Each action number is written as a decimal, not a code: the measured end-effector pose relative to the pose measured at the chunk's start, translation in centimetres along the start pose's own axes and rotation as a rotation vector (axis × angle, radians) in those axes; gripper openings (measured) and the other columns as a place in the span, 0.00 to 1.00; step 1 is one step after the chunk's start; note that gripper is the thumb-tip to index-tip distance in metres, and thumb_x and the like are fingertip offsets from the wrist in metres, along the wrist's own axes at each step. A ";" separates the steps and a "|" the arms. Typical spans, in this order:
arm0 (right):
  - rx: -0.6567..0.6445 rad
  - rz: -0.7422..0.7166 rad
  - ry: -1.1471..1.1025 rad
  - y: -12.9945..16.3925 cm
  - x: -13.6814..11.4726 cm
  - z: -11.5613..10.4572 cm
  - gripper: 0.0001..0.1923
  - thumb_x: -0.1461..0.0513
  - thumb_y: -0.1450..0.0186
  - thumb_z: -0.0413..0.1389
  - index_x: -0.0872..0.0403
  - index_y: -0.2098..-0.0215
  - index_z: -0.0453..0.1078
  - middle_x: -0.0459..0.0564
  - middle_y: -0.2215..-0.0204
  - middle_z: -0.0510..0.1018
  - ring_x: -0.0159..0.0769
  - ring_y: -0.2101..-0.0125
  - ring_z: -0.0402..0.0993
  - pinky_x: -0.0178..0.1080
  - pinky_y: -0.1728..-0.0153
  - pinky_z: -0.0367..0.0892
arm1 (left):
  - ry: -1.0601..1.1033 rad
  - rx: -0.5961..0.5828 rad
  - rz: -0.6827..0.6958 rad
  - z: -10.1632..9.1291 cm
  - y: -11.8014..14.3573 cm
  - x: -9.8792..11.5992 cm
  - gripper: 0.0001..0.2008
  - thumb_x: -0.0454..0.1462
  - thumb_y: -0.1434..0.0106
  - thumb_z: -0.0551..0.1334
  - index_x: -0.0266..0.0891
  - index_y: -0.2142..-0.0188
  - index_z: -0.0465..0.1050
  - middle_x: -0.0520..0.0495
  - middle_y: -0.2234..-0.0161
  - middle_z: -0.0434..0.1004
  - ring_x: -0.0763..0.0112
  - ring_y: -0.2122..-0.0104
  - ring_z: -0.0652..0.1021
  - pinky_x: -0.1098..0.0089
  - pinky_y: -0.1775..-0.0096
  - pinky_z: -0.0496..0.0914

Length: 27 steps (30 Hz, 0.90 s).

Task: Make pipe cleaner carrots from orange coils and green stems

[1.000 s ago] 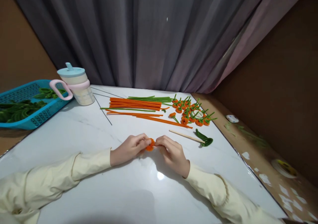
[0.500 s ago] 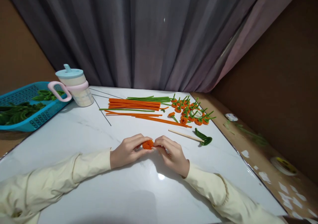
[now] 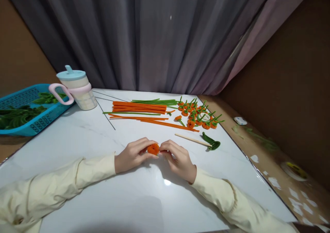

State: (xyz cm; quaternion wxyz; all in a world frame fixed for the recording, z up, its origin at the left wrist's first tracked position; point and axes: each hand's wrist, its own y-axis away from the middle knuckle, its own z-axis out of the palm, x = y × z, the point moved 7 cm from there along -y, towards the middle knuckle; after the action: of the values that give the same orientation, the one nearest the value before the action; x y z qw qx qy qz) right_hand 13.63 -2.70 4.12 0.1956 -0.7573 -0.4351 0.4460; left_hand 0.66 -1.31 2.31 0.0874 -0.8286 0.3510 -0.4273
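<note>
Centrally, both hands (image 3: pixel 157 155) pinch orange coil (image 3: pixel 153 148); table (image 3: pixel 103 191) edges distant.

Single head-worn view: you look forward and down from above your own forearms, facing a grey pleated curtain (image 3: pixel 154 36) beyond the glossy white marble-pattern table (image 3: pixel 103 198). Your left hand (image 3: pixel 132 154) and right hand (image 3: pixel 177 159) sit close, low centre; everything beyond them recedes. No second view overlaps.

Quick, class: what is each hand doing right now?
Left hand: closed, fingertips pinching the small coiled orange pipe-cleaner flower head.
Right hand: closed, fingertips pinching the same flower head from the other side.
</note>
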 end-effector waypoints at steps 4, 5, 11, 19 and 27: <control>0.008 -0.010 0.042 0.1 -0.2 0.1 0.08 0.69 0.33 0.45 0.53 0.62 0.64 0.51 0.70 0.72 0.33 0.69 0.70 0.34 0.73 0.65 | -0.017 0.007 0.023 0.0 0.1 0.1 0.15 0.42 0.38 0.61 0.37 0.55 0.71 0.44 0.68 0.74 0.72 0.74 0.68 0.72 0.68 0.66; 0.010 -0.017 0.052 0.1 -0.2 0.1 0.09 0.69 0.33 0.45 0.53 0.62 0.64 0.50 0.70 0.73 0.33 0.69 0.70 0.33 0.73 0.65 | -0.025 0.010 0.040 0.0 0.1 0.3 0.15 0.42 0.38 0.61 0.37 0.55 0.71 0.44 0.68 0.74 0.72 0.74 0.68 0.72 0.68 0.66; 0.025 -0.049 0.121 0.3 -0.5 0.1 0.12 0.73 0.36 0.44 0.54 0.61 0.63 0.50 0.70 0.73 0.32 0.69 0.70 0.32 0.73 0.63 | -0.086 0.036 0.130 0.0 0.2 1.0 0.15 0.41 0.38 0.60 0.36 0.53 0.69 0.44 0.67 0.75 0.71 0.74 0.70 0.72 0.69 0.67; 0.072 0.013 0.093 0.0 0.2 -0.4 0.11 0.72 0.36 0.44 0.53 0.66 0.64 0.49 0.74 0.71 0.32 0.73 0.68 0.32 0.75 0.62 | -0.237 0.096 0.183 -0.2 -0.1 1.4 0.20 0.42 0.40 0.63 0.37 0.51 0.67 0.40 0.60 0.76 0.61 0.62 0.74 0.62 0.59 0.67; 0.041 -0.049 0.153 0.4 0.1 -0.1 0.12 0.73 0.40 0.43 0.54 0.65 0.63 0.50 0.73 0.72 0.32 0.73 0.68 0.32 0.75 0.61 | -0.324 0.130 0.293 0.1 0.2 1.7 0.21 0.40 0.37 0.60 0.37 0.46 0.63 0.40 0.58 0.77 0.62 0.59 0.75 0.62 0.57 0.64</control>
State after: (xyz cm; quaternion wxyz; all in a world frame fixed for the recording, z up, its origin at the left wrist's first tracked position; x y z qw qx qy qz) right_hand 13.91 -2.84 3.85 0.2546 -0.7741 -0.4281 0.3908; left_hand 1.28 -2.58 3.27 0.2570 -0.8191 0.4207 -0.2933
